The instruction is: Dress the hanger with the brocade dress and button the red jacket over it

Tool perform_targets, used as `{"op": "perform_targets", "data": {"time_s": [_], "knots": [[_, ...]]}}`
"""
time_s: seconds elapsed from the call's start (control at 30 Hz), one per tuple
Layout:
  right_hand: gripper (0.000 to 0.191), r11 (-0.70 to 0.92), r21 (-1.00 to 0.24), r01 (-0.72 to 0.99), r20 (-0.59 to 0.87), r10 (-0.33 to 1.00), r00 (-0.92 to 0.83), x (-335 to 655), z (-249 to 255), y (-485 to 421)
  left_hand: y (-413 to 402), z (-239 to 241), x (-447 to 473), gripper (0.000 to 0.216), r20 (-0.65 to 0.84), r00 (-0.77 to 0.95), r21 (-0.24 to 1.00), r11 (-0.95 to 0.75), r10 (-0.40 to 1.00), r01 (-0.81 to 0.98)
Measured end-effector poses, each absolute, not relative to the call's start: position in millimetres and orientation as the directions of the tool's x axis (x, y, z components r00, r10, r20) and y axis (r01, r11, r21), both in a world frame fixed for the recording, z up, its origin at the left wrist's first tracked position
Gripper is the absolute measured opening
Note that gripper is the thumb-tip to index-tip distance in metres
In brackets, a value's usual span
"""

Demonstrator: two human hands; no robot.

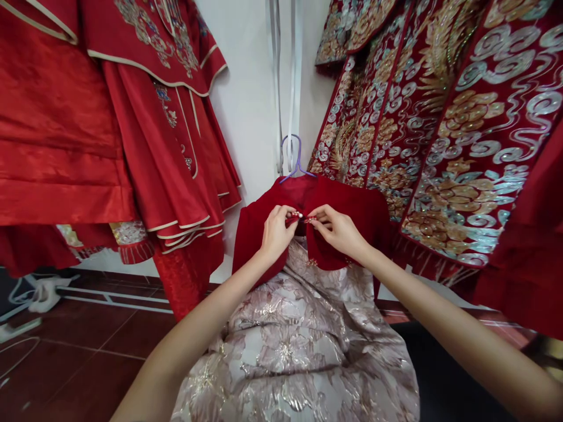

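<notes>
A dark red short jacket hangs on a purple hanger over a shiny pale pink floral dress. At the jacket's front opening, my left hand pinches the left front edge beside a beaded clasp. Opposite it, my right hand pinches the right front edge, with a small beaded piece at the fingertips. The two edges nearly meet between my fingers; whether the clasp's halves touch I cannot tell. More beaded trim shows along the jacket's lower right hem.
Red satin garments with pale piping hang on the left. Heavily embroidered red garments hang on the right. White straps run down the wall above the hanger. A white metal rack base stands on the dark red tiled floor.
</notes>
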State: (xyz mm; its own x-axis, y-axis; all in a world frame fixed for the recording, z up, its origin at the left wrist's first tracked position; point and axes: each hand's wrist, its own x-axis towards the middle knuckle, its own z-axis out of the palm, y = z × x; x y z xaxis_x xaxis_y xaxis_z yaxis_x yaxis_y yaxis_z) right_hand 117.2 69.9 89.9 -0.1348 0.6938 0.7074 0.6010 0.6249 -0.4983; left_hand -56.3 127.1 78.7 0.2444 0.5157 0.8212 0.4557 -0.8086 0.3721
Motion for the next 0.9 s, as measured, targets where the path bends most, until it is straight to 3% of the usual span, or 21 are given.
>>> {"op": "perform_targets", "data": {"time_s": [0.13, 0.27, 0.67, 0.9], "knots": [[0.013, 0.637, -0.492, 0.593, 0.715, 0.685, -0.143, 111.6, 91.3, 71.0, 120.1, 81.9, -61.3, 0.025, 0.834, 0.279, 0.307, -0.821, 0.476, 0.481], [0.015, 0.652, -0.429, 0.625, 0.725, 0.661, -0.192, 108.2, 93.3, 65.1, 115.8, 83.8, -61.9, 0.018, 0.837, 0.287, 0.267, -0.806, 0.466, 0.528], [0.017, 0.612, -0.375, 0.697, 0.73, 0.658, -0.185, 101.0, 93.0, 66.3, 107.2, 83.7, -64.5, 0.013, 0.795, 0.176, 0.474, -0.775, 0.581, 0.418], [0.018, 0.618, -0.354, 0.702, 0.716, 0.661, -0.222, 99.2, 97.1, 66.3, 105.7, 88.2, -65.0, 0.015, 0.757, 0.169, 0.519, -0.738, 0.631, 0.431]]}}
